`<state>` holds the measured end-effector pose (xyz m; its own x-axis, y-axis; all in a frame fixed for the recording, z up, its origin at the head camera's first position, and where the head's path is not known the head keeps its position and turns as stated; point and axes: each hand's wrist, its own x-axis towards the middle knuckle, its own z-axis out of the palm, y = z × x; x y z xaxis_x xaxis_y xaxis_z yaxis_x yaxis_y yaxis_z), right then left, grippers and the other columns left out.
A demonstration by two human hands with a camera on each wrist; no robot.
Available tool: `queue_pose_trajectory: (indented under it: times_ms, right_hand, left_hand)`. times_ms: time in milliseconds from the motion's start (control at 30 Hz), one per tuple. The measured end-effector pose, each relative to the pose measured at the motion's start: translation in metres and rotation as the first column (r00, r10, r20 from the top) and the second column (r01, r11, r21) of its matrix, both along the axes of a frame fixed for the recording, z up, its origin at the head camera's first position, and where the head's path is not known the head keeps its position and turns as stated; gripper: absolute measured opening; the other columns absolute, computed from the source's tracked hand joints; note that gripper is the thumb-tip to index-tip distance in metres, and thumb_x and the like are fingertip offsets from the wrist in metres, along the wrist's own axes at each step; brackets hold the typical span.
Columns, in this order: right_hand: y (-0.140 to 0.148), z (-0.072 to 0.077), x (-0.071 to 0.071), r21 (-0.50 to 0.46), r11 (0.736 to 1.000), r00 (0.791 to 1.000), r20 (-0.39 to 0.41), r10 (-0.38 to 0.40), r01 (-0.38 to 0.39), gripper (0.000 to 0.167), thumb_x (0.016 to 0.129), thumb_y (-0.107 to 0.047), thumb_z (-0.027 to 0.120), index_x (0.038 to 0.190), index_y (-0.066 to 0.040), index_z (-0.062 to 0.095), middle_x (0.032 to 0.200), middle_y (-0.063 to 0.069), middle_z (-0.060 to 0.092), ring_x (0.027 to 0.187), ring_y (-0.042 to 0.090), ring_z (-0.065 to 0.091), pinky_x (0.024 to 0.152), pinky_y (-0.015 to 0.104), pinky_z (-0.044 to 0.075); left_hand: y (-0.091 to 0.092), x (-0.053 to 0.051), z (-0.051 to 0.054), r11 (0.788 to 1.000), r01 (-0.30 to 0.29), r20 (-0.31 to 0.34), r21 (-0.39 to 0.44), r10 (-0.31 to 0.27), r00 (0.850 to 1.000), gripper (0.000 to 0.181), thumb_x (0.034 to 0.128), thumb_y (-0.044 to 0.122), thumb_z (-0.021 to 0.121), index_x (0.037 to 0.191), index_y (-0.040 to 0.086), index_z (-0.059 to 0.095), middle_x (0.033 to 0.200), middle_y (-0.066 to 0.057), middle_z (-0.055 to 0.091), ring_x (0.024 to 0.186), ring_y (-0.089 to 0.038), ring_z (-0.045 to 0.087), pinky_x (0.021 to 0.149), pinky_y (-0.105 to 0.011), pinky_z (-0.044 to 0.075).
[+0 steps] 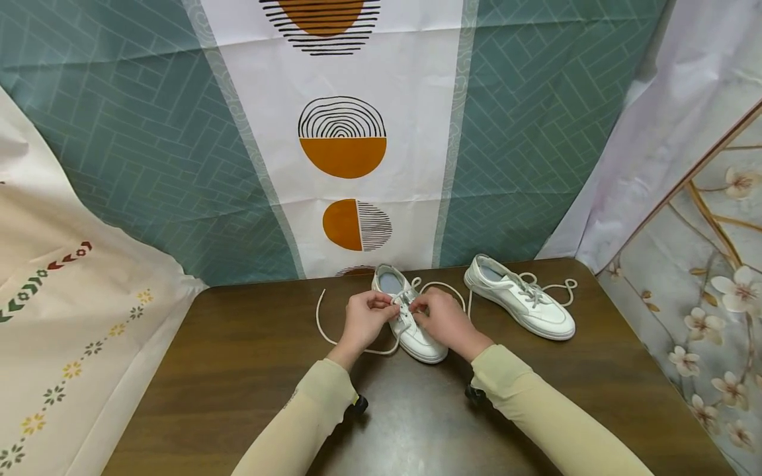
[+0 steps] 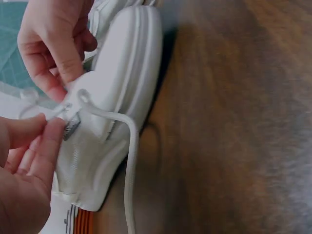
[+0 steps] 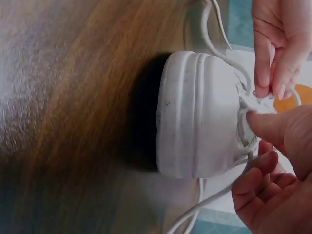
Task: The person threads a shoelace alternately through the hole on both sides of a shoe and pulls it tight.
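A white lace-up shoe (image 1: 420,342) stands on the table, toe toward me. Its partly threaded white shoelace (image 2: 127,146) trails off both sides. From the left, my left hand (image 1: 366,318) pinches the shoelace at the upper eyelets between thumb and forefinger. My right hand (image 1: 443,317) is on the other side of the lacing, thumb and fingers bent around the shoelace by the eyelet edge (image 3: 243,139); its exact grip is partly hidden. In the left wrist view, a loop of the shoelace stands up between the hands.
Another white shoe (image 1: 524,303), with its lace (image 1: 562,285) lying loose, stands at the right rear. A patterned cloth (image 1: 369,185) hangs behind the brown wooden table (image 1: 250,370). Floral cloths hang at the left and right.
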<state>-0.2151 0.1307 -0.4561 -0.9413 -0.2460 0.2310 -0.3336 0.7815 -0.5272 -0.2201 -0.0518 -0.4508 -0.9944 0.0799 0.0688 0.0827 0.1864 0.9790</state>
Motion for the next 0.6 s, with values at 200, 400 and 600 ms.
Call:
queue_pose_trajectory:
  times_ms: [200,400,600]
  right_hand:
    - [0.002,-0.008,-0.002,-0.049,0.999,0.996,0.081,0.025,-0.021,0.011,0.08,-0.019,0.073,0.091,-0.022,0.075,0.089,-0.004,0.057,0.082,0.012,0.054,0.072,0.031,0.045]
    - [0.004,-0.011,-0.002,-0.029,0.998,0.995,0.089,0.055,-0.053,0.014,0.084,-0.018,0.069,0.096,-0.023,0.075,0.097,-0.003,0.057,0.088,0.014,0.056,0.076,0.033,0.046]
    - [0.004,-0.012,0.0,-0.055,0.996,0.99,0.123,0.072,-0.066,0.009,0.086,-0.02,0.067,0.092,-0.022,0.073,0.092,-0.005,0.056,0.084,0.01,0.054,0.076,0.032,0.045]
  left_hand:
    - [0.001,0.012,0.005,1.0,0.001,-0.058,-0.008,-0.002,0.998,0.016,0.0713,-0.001,0.075,0.084,-0.007,0.068,0.077,-0.018,0.069,0.066,-0.013,0.067,0.057,-0.022,0.051]
    - [0.003,0.005,-0.018,0.997,-0.029,-0.161,-0.07,0.017,0.987,0.01,0.0722,0.004,0.077,0.077,0.004,0.069,0.073,-0.009,0.07,0.064,-0.009,0.066,0.056,-0.02,0.052]
    - [0.002,0.007,-0.026,0.992,-0.034,-0.234,-0.119,0.005,0.972,0.01,0.0719,0.006,0.078,0.076,0.008,0.069,0.072,-0.006,0.069,0.066,-0.01,0.065,0.062,-0.021,0.053]
